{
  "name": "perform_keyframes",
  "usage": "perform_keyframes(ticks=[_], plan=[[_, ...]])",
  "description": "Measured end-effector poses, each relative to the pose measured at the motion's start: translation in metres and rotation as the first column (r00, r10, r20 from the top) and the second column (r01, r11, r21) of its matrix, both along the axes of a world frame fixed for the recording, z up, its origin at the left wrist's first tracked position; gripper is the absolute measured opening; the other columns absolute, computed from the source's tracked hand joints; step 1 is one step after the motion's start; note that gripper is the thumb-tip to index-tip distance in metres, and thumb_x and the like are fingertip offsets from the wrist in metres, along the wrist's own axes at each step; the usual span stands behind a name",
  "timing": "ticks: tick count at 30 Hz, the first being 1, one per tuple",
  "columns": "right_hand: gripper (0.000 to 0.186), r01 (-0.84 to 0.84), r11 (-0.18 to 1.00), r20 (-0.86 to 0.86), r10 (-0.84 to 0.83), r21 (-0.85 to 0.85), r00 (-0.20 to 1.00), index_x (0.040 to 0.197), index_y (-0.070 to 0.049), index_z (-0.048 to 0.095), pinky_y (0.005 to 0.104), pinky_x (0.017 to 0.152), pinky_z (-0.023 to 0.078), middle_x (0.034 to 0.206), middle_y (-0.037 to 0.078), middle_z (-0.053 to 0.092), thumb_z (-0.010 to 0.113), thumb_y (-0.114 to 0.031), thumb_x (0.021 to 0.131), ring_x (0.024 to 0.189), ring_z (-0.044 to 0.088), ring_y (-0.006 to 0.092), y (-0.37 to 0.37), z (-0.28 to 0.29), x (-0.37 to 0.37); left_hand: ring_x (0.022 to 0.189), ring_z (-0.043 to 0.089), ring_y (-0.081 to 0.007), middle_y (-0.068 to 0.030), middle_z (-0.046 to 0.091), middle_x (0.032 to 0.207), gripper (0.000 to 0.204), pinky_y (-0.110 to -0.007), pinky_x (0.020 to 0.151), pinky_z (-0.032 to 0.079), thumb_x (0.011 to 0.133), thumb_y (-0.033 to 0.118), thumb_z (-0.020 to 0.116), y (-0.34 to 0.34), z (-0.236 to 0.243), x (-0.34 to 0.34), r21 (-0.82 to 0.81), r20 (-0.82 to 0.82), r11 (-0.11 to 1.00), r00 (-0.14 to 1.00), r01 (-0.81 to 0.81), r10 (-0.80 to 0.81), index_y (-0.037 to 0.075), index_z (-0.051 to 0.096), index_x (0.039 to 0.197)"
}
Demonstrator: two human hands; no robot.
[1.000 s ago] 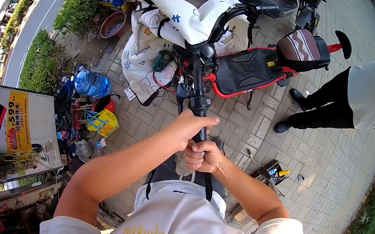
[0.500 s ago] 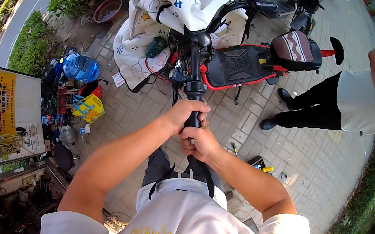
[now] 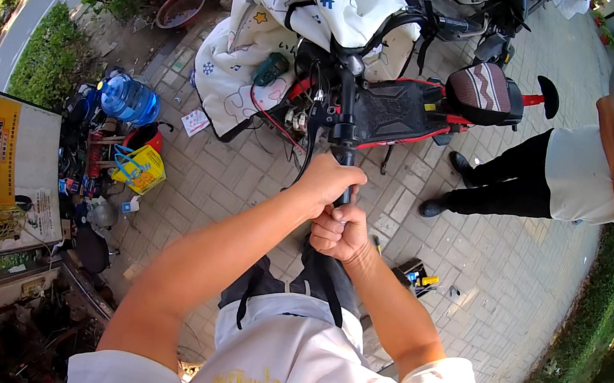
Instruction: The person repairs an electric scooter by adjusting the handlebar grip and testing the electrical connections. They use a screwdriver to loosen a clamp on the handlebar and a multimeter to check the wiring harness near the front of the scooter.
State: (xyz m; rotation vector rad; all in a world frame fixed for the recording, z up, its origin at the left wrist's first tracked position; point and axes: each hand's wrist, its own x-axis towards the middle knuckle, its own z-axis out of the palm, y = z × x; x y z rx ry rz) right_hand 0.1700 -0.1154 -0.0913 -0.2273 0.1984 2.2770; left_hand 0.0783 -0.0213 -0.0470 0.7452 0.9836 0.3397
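My left hand (image 3: 330,185) is closed around the black handlebar grip (image 3: 343,154), with my right hand (image 3: 341,232) closed just below it at the grip's lower end. The handlebar belongs to a red-and-black electric scooter, with a black footboard (image 3: 393,113) and a patterned seat (image 3: 478,89). Just beyond my hands are a brake lever (image 3: 311,127) and the black bar. A white printed cover (image 3: 217,95) is draped over the front, with a dark green object (image 3: 270,70) lying on it.
A person (image 3: 585,177) stands at right. At left are a signboard cabinet (image 3: 45,156), a blue water jug (image 3: 129,98), a yellow bag (image 3: 148,169) and a red basin (image 3: 180,10). Another scooter (image 3: 460,2) is behind. A toolbox (image 3: 411,275) lies on the paving.
Both hands stay on the grip but have shifted right in the view, and my left hand sits more over its top. The person at right has slightly moved their arms.
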Motion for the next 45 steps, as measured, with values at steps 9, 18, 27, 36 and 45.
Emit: perform_keyframes(ticks=[9,18,27,36,45], plan=[[0.013,0.016,1.000,-0.053,-0.015,0.011,0.998,0.069,-0.012,0.049,0.0246,0.041,0.027,0.053,-0.003,0.038,0.061,-0.007,0.075,0.041,0.030,0.0066,-0.033,-0.010,0.003,0.060,0.056,-0.0146,-0.0054,0.058,0.067,0.017,-0.030,0.058,0.047,0.080,0.019,0.068,-0.039,0.009,0.004,0.108,-0.044,0.994,0.999,-0.022,0.027,0.005,0.059,0.079],[0.024,-0.075,0.986,0.851,0.166,-0.148,0.498,0.079,-0.006,0.048,0.0264,0.040,0.028,0.058,0.001,0.044,0.072,-0.005,0.073,0.044,0.038,0.0090,-0.152,0.048,0.017,0.089,0.060,-0.0167,-0.0060,0.062,0.087,0.025,-0.033,0.089,0.044,0.085,0.021,0.069,-0.154,-0.042,-0.010,-0.303,0.608,0.902,0.791,0.307,-0.065,0.009,0.053,0.098],[0.031,0.139,0.847,0.856,0.517,-0.514,0.013,0.071,0.002,0.054,0.0323,0.034,0.031,0.058,0.007,0.049,0.076,-0.019,0.074,0.037,0.041,0.0155,-0.219,-0.179,0.063,0.091,0.059,-0.0146,-0.0075,0.066,0.100,0.036,-0.029,0.082,0.045,0.091,0.028,0.062,-0.168,-0.134,-0.221,0.165,-0.454,0.984,0.880,-0.072,0.140,-0.002,0.060,0.109],[0.035,0.036,0.762,0.652,0.576,-0.646,-0.492,0.072,-0.006,0.058,0.0397,0.036,0.035,0.054,0.008,0.049,0.067,-0.039,0.081,0.039,0.046,0.0231,-0.276,-0.268,0.064,0.076,0.060,-0.0158,-0.0102,0.066,0.077,0.032,-0.032,0.065,0.047,0.088,0.032,0.062,-0.488,-0.215,-0.488,0.049,-0.729,0.869,0.578,-0.492,0.368,0.001,0.068,0.095],[0.025,-0.565,0.552,0.771,0.260,-0.613,-0.582,0.083,-0.005,0.061,0.0405,0.038,0.037,0.062,0.009,0.053,0.064,-0.030,0.082,0.043,0.048,0.0238,-0.180,-0.221,-0.198,0.097,0.066,-0.0296,-0.0154,0.066,0.114,0.039,-0.042,0.077,0.053,0.086,0.032,0.062,-0.606,-0.251,-0.643,-0.232,-0.827,0.457,0.422,-0.858,0.372,0.005,0.069,0.112]])
